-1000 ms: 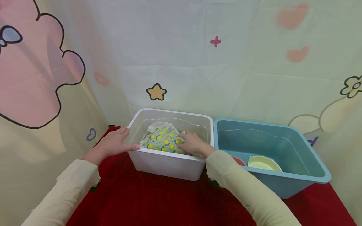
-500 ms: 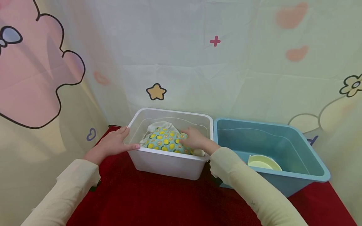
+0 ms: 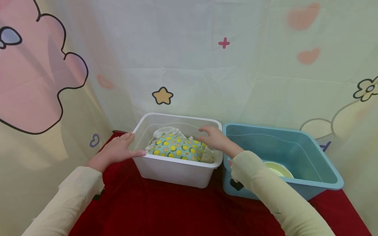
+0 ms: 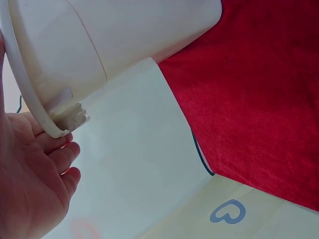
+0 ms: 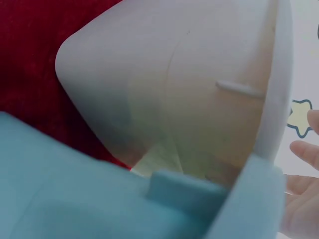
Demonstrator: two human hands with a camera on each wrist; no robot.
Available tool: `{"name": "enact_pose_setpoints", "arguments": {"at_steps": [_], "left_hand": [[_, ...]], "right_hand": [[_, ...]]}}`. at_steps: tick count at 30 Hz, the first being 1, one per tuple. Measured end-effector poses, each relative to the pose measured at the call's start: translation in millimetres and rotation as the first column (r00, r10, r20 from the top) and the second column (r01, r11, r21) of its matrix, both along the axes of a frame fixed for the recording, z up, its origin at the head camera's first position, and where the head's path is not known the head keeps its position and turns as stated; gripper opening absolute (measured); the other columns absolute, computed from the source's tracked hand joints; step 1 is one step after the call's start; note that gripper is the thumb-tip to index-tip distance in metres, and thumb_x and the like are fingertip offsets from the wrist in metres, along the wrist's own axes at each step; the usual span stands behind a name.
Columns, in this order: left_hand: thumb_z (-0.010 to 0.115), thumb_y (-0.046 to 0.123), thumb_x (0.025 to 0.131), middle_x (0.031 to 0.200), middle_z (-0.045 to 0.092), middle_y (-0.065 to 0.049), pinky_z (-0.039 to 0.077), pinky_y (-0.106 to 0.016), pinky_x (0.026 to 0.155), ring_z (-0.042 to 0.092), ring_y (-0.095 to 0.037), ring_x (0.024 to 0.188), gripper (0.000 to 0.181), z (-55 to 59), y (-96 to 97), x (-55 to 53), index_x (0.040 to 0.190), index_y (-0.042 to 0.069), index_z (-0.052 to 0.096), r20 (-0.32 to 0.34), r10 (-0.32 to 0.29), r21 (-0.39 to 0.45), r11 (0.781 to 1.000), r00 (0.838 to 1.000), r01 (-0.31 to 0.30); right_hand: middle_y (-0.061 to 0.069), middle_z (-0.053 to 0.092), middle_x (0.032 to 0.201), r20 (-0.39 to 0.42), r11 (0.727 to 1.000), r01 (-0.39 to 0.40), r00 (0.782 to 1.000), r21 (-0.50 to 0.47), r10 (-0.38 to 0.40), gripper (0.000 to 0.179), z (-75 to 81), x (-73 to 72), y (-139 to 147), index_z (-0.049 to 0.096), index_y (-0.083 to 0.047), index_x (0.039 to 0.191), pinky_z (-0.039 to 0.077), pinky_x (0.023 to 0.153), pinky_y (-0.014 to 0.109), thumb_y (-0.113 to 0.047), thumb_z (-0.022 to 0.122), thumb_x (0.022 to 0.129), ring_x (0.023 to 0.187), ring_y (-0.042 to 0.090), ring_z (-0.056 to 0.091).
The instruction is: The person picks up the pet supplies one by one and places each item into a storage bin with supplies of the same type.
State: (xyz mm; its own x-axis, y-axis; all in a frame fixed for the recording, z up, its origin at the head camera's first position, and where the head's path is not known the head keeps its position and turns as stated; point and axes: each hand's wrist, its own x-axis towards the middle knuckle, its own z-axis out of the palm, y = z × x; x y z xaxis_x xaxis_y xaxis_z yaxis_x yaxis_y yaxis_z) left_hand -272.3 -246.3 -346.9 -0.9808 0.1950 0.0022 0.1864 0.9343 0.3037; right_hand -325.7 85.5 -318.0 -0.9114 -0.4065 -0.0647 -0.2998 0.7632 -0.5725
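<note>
In the head view a white plastic bin [image 3: 177, 172] holds a light-blue cloth item with a lemon print [image 3: 178, 148], its surface puffy. White cloth [image 3: 169, 131] shows behind it, and a pale bunched piece [image 3: 207, 155] sits at its right end. My left hand [image 3: 119, 149] rests on the bin's left front corner, thumb along the front rim; the left wrist view shows its relaxed fingers at the rim's outer side. My right hand [image 3: 215, 137] is held above the bin's right part, fingers spread, nothing in them. In the right wrist view its fingertips [image 5: 309, 152] show past the rim.
A blue bin [image 3: 298, 186] stands right beside the white one, with a pale yellow-green dish [image 3: 279, 168] inside. Both stand on a red cloth [image 3: 165, 209]. A printed curtain [image 3: 189, 91] hangs close behind and at the sides.
My right hand has let go of the lemon-print cloth and lifted up to the right. The cloth has spread rightward, exposing the pale bunched piece. My left hand stays on the corner.
</note>
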Motion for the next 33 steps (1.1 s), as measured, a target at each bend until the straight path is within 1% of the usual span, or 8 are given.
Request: {"name": "enact_pose_setpoints", "arguments": {"at_steps": [6, 11, 15, 18, 21, 24, 29, 33], "left_hand": [[0.048, 0.072, 0.069, 0.143, 0.023, -0.022, 0.032, -0.056, 0.096, 0.029, -0.038, 0.127, 0.105, 1.9, 0.2, 0.7, 0.139, 0.0, 0.02, -0.006, -0.008, -0.007, 1.0, 1.0, 0.008], [0.048, 0.073, 0.069, 0.143, 0.023, -0.022, 0.032, -0.056, 0.096, 0.029, -0.038, 0.127, 0.105, 3.0, 0.8, 0.0, 0.139, 0.0, 0.02, -0.003, -0.007, -0.019, 1.0, 1.0, 0.007], [0.047, 0.074, 0.068, 0.143, 0.025, -0.021, 0.033, -0.056, 0.096, 0.029, -0.038, 0.127, 0.106, 4.3, 2.2, -0.2, 0.139, 0.001, 0.021, 0.001, -0.007, -0.035, 0.999, 1.0, 0.007], [0.047, 0.074, 0.068, 0.142, 0.026, -0.022, 0.033, -0.056, 0.095, 0.031, -0.038, 0.126, 0.105, 6.4, 3.3, 0.4, 0.138, 0.0, 0.023, 0.001, -0.01, -0.053, 0.999, 1.0, 0.01], [0.049, 0.072, 0.069, 0.138, 0.032, -0.023, 0.037, -0.055, 0.092, 0.036, -0.038, 0.121, 0.102, 9.0, 4.5, 0.4, 0.137, -0.001, 0.027, -0.004, -0.018, -0.069, 0.997, 1.0, 0.018], [0.05, 0.071, 0.069, 0.137, 0.034, -0.023, 0.038, -0.055, 0.09, 0.039, -0.037, 0.118, 0.101, 11.4, 5.2, -1.2, 0.136, 0.0, 0.029, 0.013, -0.021, -0.086, 0.996, 1.0, 0.022], [0.048, 0.069, 0.072, 0.137, 0.032, -0.026, 0.034, -0.058, 0.092, 0.035, -0.041, 0.12, 0.096, 18.1, 7.0, -4.5, 0.136, -0.001, 0.03, 0.057, -0.013, -0.125, 0.992, 0.998, 0.02], [0.043, 0.067, 0.077, 0.136, 0.034, -0.025, 0.031, -0.057, 0.093, 0.036, -0.04, 0.121, 0.09, 21.5, 9.2, -8.1, 0.135, -0.001, 0.033, 0.019, -0.016, -0.152, 0.988, 1.0, 0.019]], "right_hand": [[0.012, 0.039, 0.137, 0.002, 1.0, 0.005, 1.0, 0.012, -0.005, 0.05, 3.2, 0.8, 8, 0.04, -0.006, 0.131, 0.035, 0.099, 0.047, -0.032, 0.048, 0.089, 0.126, 0.029, 0.035], [0.015, 0.042, 0.135, -0.07, 0.998, -0.016, 0.997, 0.068, 0.021, 0.047, 8.8, 1.3, 17, 0.043, -0.003, 0.129, 0.033, 0.1, 0.047, -0.029, 0.047, 0.09, 0.126, 0.031, 0.036], [0.016, 0.042, 0.134, -0.112, 0.995, 0.0, 0.994, 0.099, 0.011, 0.046, 13.2, -0.8, 25, 0.043, -0.003, 0.128, 0.032, 0.1, 0.048, -0.028, 0.047, 0.09, 0.126, 0.032, 0.035], [0.016, 0.041, 0.135, -0.114, 0.995, 0.022, 0.993, 0.097, -0.011, 0.045, 16.3, -2.4, 31, 0.043, -0.004, 0.129, 0.033, 0.1, 0.049, -0.027, 0.047, 0.09, 0.125, 0.033, 0.035], [0.016, 0.04, 0.135, -0.113, 0.995, 0.04, 0.993, 0.094, -0.029, 0.046, 19.3, -2.8, 36, 0.042, -0.005, 0.13, 0.034, 0.098, 0.049, -0.028, 0.046, 0.09, 0.125, 0.033, 0.036], [0.016, 0.041, 0.135, -0.122, 0.994, 0.05, 0.992, 0.096, -0.038, 0.045, 21.3, -3.5, 40, 0.043, -0.005, 0.129, 0.034, 0.099, 0.05, -0.028, 0.046, 0.09, 0.125, 0.032, 0.036], [0.017, 0.043, 0.133, -0.139, 0.994, 0.058, 0.989, 0.096, -0.045, 0.045, 23.0, -4.9, 49, 0.043, -0.003, 0.128, 0.034, 0.098, 0.049, -0.028, 0.046, 0.09, 0.124, 0.033, 0.037], [0.018, 0.044, 0.132, -0.16, 0.994, 0.067, 0.986, 0.087, -0.053, 0.045, 22.8, -6.6, 57, 0.044, -0.001, 0.127, 0.035, 0.098, 0.049, -0.026, 0.047, 0.09, 0.122, 0.033, 0.038]]}}
